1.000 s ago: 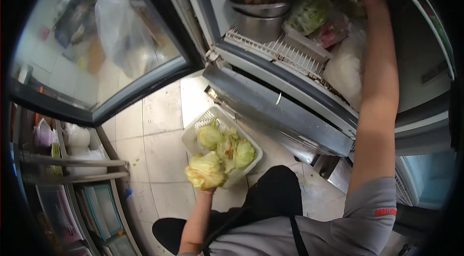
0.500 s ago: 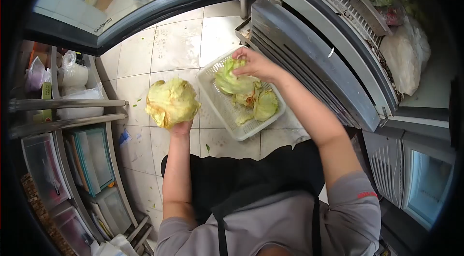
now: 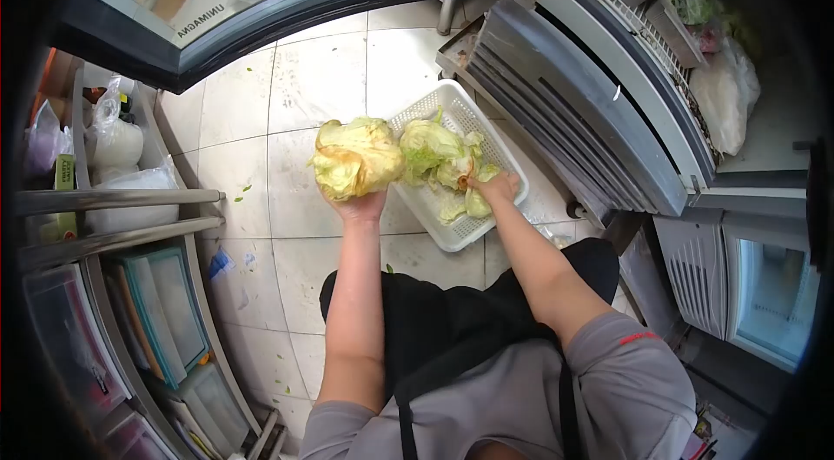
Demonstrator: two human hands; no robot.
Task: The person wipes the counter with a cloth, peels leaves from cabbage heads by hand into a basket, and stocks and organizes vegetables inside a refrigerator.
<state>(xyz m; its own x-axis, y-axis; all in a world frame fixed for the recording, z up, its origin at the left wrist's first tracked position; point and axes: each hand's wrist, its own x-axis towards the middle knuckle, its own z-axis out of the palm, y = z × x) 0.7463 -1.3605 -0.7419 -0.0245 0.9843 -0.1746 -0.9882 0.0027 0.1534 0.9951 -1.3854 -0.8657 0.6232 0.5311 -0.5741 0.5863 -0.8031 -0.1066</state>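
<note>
A yellowish-green lettuce head (image 3: pixel 358 156) with browned outer leaves rests on my left hand (image 3: pixel 360 207), held up just left of the basket. The fingers of that hand are mostly hidden beneath it. My right hand (image 3: pixel 498 188) reaches into the white plastic basket (image 3: pixel 452 240), its fingers closed at the lettuce leaves (image 3: pixel 439 152) near the brown cut stem. The leaves partly cover those fingertips. The basket stands on the tiled floor in front of my knees.
A glass door (image 3: pixel 287 8) stands open ahead. On the right is a fridge with a wire shelf (image 3: pixel 625 21) holding bagged food and a metal pot. A rack with bins (image 3: pixel 165 312) and metal rails (image 3: pixel 122 199) lines the left. Green scraps lie on the floor tiles (image 3: pixel 234 260).
My right hand has moved down and right within the basket, from the upper leaves to near the stem. My left hand has brought the lettuce head rightward, closer to the basket.
</note>
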